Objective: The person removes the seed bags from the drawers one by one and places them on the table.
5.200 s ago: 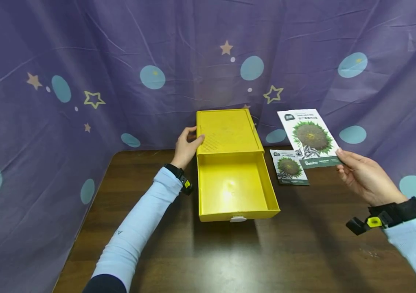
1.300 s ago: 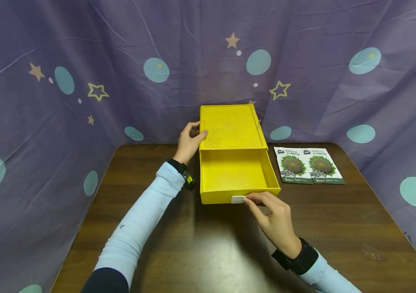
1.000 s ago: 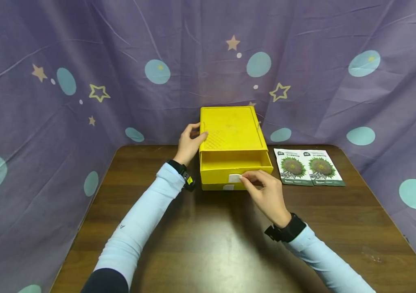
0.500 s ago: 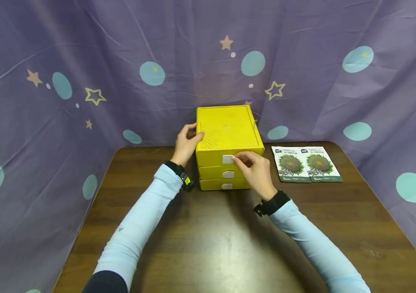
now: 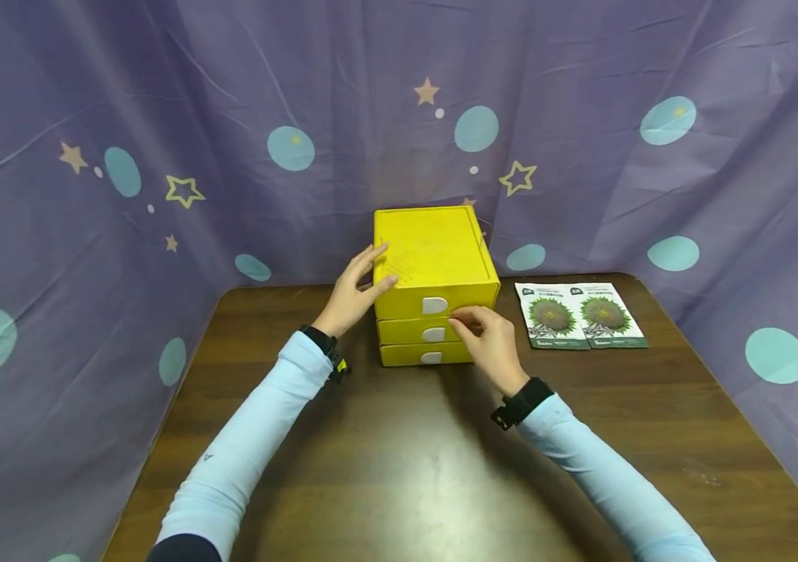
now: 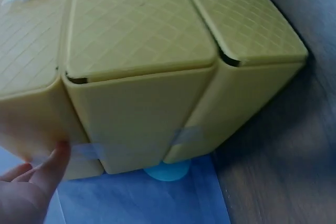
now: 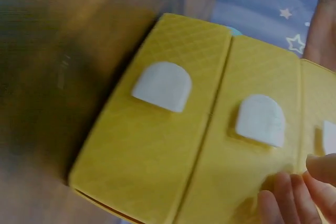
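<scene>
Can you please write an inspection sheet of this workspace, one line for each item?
Surface: dark wooden table, glossy.
Job's things: yellow drawer box with three drawers, all shut, each with a white tab.
Clutter: two seed packets flat, side by side, right of the box.
Grips: left hand rests open on the box's top left edge; right hand at the drawer fronts, fingertips near the middle drawer, holding nothing.
Cables: nothing seen.
Surroundings: purple curtain with stars and dots behind and beside the table.
</scene>
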The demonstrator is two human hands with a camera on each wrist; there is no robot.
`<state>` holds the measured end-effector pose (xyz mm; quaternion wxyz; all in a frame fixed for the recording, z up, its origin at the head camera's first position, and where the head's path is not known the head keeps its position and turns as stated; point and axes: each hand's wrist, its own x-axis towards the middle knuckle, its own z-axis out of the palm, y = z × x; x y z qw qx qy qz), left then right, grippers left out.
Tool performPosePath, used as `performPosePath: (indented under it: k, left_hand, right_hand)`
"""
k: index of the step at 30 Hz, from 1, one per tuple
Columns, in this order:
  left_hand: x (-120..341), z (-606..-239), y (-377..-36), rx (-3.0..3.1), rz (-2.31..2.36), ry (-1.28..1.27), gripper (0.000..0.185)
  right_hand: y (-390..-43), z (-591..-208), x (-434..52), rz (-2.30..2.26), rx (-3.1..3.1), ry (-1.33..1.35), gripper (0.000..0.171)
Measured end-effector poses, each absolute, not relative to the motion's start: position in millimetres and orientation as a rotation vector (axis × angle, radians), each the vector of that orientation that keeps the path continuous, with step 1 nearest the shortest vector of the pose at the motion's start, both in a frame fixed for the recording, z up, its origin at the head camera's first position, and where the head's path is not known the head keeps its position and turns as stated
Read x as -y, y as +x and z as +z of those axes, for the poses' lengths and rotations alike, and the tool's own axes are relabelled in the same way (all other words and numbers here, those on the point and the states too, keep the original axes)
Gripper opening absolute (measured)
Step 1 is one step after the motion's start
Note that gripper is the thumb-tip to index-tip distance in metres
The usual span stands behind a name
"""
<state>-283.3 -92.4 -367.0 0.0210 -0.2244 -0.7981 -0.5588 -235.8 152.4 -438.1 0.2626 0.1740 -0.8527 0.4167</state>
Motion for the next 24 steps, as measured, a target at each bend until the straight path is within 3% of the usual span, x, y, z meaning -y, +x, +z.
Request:
performPosePath:
  k: [5,15,24]
  left_hand:
    - [91.2,-373.0,-280.7,2.466,-1.697,-0.730,0.039]
    - [91.9,-408.3,-299.1,2.469,-1.610,-0.707,0.043]
    - [92.6,-409.1,-303.4,2.458,-1.612,-0.682,0.040]
  right_hand:
    - [-234.5,-454.9,-150.4,1.156,2.352,0.429,0.014]
    - [-236.6,-473.5,-142.6,1.263,2.434,0.348,0.016]
    - [-243.9,-475.0,-142.6,1.173,2.409,0.368,0.011]
